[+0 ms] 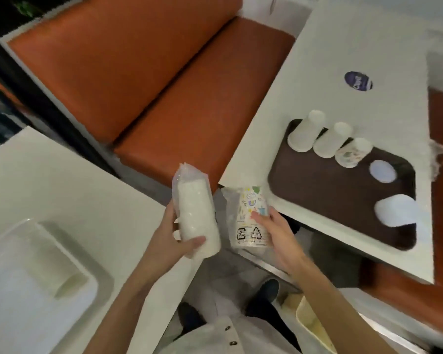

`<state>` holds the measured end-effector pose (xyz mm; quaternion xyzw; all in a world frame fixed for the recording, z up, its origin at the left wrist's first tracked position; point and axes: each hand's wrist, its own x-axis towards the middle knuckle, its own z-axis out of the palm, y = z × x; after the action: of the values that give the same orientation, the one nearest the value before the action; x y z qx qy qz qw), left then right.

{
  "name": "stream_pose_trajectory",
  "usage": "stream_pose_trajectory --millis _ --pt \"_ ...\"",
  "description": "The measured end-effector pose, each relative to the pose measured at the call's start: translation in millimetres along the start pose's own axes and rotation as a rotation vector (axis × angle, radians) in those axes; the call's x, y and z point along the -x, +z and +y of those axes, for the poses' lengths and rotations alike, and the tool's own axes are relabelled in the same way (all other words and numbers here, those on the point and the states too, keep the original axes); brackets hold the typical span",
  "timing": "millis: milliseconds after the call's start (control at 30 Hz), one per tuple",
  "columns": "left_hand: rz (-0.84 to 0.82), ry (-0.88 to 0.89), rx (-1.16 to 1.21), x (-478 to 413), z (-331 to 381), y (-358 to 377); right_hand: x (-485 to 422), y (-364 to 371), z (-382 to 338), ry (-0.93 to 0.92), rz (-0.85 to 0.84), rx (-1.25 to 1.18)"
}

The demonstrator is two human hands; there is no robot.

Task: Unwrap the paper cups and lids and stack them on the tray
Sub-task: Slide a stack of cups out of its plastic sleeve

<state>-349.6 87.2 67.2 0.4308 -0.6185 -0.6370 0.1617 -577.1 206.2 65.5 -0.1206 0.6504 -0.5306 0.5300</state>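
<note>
An orange bench (138, 80) runs between two white tables. On the right table (368, 47) sits a brown tray (317, 190) carrying three upturned cup stacks (304, 136) and two piles of white lids (382, 169). The left table (62, 180) holds a clear tub (36, 264). Over the gap between the tables, the left hand (174, 241) curls around a plastic-wrapped white pack (197, 215), held upright. Just beside it, the right hand (276, 231) grips a wrapped pack of printed cups (251, 221).

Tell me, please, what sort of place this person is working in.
Probably a café or fast-food dining area: an orange padded bench runs beside white tables, a brown tray holds paper cups and lids, and the left hand holds a wrapped white stack, the right hand wrapped printed cups.
</note>
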Motion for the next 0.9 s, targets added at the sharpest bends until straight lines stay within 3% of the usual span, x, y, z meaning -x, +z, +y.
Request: stream_pose_trajectory --millis 200,400,567,900 --pt "-0.080 0.094 -0.070 -80.3 49.3 138.9 15.5 -147.8 -28.6 -0.121 0.224 -0.054" --pt "-0.046 0.193 -0.275 -154.2 88.3 233.0 -1.6 -242.3 -47.5 -0.113 0.203 -0.162" --pt "0.088 0.223 -0.359 -177.0 83.1 264.4 -15.6 -268.3 -56.6 0.020 0.080 -0.464" --pt "0.228 0.156 -0.356 -140.1 51.3 246.8 -30.1 -271.9 -57.8 0.123 0.075 -0.462"
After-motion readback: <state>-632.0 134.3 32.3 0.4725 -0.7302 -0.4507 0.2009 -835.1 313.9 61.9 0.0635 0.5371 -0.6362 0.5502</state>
